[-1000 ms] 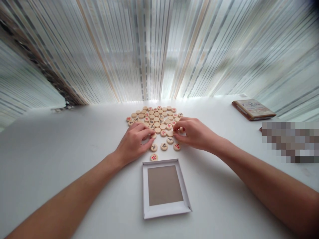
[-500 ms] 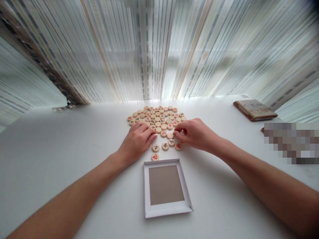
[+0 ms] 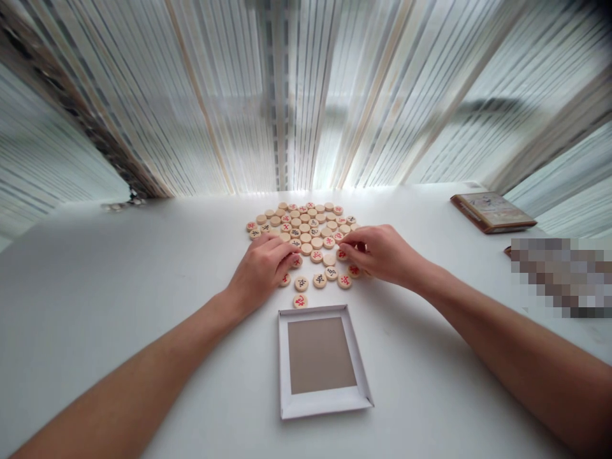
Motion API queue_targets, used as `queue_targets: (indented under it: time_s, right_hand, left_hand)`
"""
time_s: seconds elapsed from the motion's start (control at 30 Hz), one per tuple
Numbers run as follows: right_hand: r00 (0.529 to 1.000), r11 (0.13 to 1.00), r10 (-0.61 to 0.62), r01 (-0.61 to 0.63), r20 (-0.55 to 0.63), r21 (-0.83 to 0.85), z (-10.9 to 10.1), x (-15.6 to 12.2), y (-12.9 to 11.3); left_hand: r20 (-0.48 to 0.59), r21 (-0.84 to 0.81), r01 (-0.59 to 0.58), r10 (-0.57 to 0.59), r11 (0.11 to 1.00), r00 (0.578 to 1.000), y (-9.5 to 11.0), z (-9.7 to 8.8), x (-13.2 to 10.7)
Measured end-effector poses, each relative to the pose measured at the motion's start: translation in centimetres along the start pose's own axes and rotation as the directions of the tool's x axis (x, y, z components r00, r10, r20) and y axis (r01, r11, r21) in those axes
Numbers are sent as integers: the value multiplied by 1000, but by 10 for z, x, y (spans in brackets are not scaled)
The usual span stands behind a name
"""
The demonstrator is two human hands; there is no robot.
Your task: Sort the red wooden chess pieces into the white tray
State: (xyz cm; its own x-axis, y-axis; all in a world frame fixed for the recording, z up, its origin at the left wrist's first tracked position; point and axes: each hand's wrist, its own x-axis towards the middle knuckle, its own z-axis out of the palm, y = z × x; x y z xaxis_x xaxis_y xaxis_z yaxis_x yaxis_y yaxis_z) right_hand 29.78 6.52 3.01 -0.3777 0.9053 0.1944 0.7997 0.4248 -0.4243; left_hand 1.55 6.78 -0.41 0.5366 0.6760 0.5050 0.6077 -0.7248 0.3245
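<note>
A cluster of round wooden game pieces [image 3: 306, 224] with red and black characters lies on the white table [image 3: 119, 268]. My left hand [image 3: 261, 271] rests at the cluster's near left edge, fingers curled, fingertips touching a red-marked piece [image 3: 296, 261]. My right hand [image 3: 382, 254] is at the near right edge, thumb and fingers pinched on a piece [image 3: 342, 254]. A short row of face-up pieces [image 3: 319, 280] lies between the hands, and one single piece [image 3: 300, 301] sits nearer me. A shallow white box tray [image 3: 322, 360] with a brown bottom lies just in front.
A flat brown box [image 3: 492, 211] lies at the far right of the table. A blurred-out patch sits beside it. Striped curtains hang behind the table's far edge.
Both hands have shifted slightly right along the cluster's near edge. More face-up pieces now lie in the near row, including red ones at each end.
</note>
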Motion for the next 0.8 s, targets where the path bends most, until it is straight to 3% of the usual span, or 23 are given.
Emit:
queue_targets:
  time_s: [0.23, 0.47, 0.6, 0.8]
  right_hand:
    - [1000, 1000, 10, -10, -24, 22, 0, 0, 0]
    - [994, 998, 63, -63, -93, -5, -29, 1, 12]
    - [998, 998, 55, -55, -2, -18, -36, 0, 16]
    - [990, 994, -17, 32, 139, -107, -27, 0, 14]
  left_hand:
    - [-19, -11, 9, -9, 1000, 1000, 2, -1, 1]
    - [-79, -17, 77, -78, 997, 994, 4, -5, 1]
    - [-172, -11, 184, -183, 983, 968, 2, -9, 1]
    - [-249, -8, 304, -296, 953, 922, -4, -12, 1]
